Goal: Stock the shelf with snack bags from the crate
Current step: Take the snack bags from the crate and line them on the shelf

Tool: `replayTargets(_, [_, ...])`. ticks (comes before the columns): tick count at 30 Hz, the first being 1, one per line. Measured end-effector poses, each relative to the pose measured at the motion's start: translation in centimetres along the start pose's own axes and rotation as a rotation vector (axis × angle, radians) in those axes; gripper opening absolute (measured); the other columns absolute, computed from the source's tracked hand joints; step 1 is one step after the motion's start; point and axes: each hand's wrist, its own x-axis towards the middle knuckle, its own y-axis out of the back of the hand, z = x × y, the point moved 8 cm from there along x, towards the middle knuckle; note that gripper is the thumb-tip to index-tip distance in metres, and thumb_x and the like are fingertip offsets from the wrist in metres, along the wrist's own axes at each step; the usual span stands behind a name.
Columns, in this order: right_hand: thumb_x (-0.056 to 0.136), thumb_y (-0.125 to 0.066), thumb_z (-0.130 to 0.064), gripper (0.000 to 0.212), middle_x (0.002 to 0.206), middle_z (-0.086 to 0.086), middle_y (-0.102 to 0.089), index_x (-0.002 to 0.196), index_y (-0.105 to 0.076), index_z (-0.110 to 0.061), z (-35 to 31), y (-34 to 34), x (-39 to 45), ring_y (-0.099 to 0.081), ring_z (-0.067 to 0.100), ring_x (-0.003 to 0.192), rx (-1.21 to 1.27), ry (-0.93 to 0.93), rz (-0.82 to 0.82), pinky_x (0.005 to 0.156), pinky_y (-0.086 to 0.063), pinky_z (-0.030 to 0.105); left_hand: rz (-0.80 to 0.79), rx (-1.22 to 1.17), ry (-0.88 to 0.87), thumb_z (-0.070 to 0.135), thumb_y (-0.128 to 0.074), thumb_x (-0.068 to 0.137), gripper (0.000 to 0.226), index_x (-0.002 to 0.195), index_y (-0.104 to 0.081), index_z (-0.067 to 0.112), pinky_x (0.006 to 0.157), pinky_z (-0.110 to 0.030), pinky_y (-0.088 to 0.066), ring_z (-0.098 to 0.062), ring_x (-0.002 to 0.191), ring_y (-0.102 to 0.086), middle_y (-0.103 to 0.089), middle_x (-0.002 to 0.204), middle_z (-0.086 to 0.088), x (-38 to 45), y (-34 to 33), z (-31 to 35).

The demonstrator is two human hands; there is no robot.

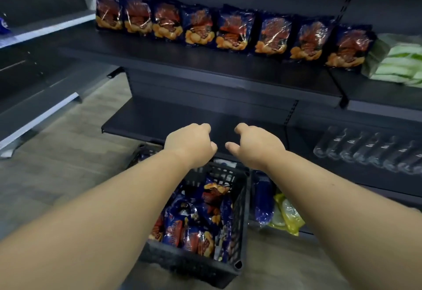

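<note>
A black plastic crate (196,264) stands on the floor below me, holding several dark blue snack bags (201,219) with red and orange print. On the dark upper shelf (205,61) several matching snack bags (235,29) stand upright in a row along the back. My left hand (190,144) and my right hand (252,147) hover side by side above the far end of the crate, in front of the lower shelf. Both have loosely curled fingers and hold nothing.
A bare dark lower shelf (182,118) lies just beyond my hands. Green packs (397,63) sit at the upper right. Clear bottles (370,152) line the lower right shelf. Yellow bags (287,214) and a blue pack (263,198) lie beside the crate. Another shelf unit (41,98) stands left.
</note>
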Motion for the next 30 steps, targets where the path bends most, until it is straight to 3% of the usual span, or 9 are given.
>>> replayTargets(5, [0.097, -0.045, -0.050, 0.051, 0.124, 0.004, -0.057, 0.136, -0.040, -0.018, -6.8, -3.8, 2.7, -0.056, 0.026, 0.107, 0.052, -0.010, -0.044, 0.081, -0.049, 0.039, -0.055, 0.001, 0.026, 0.036, -0.043, 0.094, 0.030, 0.119, -0.049, 0.020, 0.066, -0.034, -0.041, -0.024, 0.088, -0.055, -0.055, 0.106, 0.001, 0.2, -1.1, -8.3])
replayTargets(12, [0.096, -0.047, -0.051, 0.051, 0.124, 0.005, -0.058, 0.135, -0.041, -0.019, -12.9, -10.5, 4.9, -0.056, 0.027, 0.110, 0.107, -0.087, -0.160, 0.084, -0.050, 0.040, -0.207, 0.007, 0.009, 0.036, -0.043, 0.091, 0.031, 0.118, -0.050, 0.022, 0.073, -0.037, -0.046, -0.027, 0.099, -0.056, -0.057, 0.116, -0.002, 0.9, -4.9, -16.8])
replayTargets(15, [0.096, -0.047, -0.050, 0.052, 0.126, 0.006, -0.057, 0.135, -0.042, -0.018, -13.1, -12.2, 5.6, -0.055, 0.029, 0.112, 0.119, -0.127, -0.189, 0.085, -0.050, 0.040, -0.261, 0.001, -0.010, 0.036, -0.043, 0.091, 0.029, 0.116, -0.050, 0.022, 0.072, -0.036, -0.046, -0.025, 0.098, -0.056, -0.056, 0.115, -0.001, 1.5, -6.6, -18.0])
replayTargets(18, [0.096, -0.047, -0.051, 0.052, 0.124, 0.007, -0.058, 0.134, -0.042, -0.017, -12.4, -13.8, 6.5, -0.056, 0.029, 0.111, 0.103, -0.151, -0.215, 0.084, -0.050, 0.040, -0.318, -0.010, -0.018, 0.035, -0.044, 0.092, 0.036, 0.126, -0.048, 0.022, 0.073, -0.036, -0.047, -0.025, 0.102, -0.056, -0.054, 0.122, -0.002, 2.6, -8.6, -18.5])
replayTargets(22, [0.095, -0.047, -0.053, 0.053, 0.124, 0.008, -0.058, 0.133, -0.043, -0.017, -10.3, -16.5, 8.1, -0.056, 0.031, 0.110, 0.110, -0.189, -0.272, 0.086, -0.050, 0.043, -0.398, -0.009, -0.031, 0.038, -0.045, 0.093, 0.042, 0.133, -0.045, 0.023, 0.083, -0.040, -0.050, -0.026, 0.111, -0.054, -0.051, 0.130, -0.003, 4.2, -11.7, -18.3])
replayTargets(30, [0.096, -0.047, -0.049, 0.051, 0.123, 0.009, -0.057, 0.134, -0.042, -0.016, -7.2, -23.5, 11.0, -0.055, 0.031, 0.112, 0.142, -0.208, -0.440, 0.082, -0.048, 0.038, -0.599, 0.011, -0.007, 0.039, -0.047, 0.093, 0.038, 0.126, -0.047, 0.021, 0.082, -0.039, -0.049, -0.029, 0.108, -0.054, -0.051, 0.124, -0.006, 6.4, -20.1, -18.4])
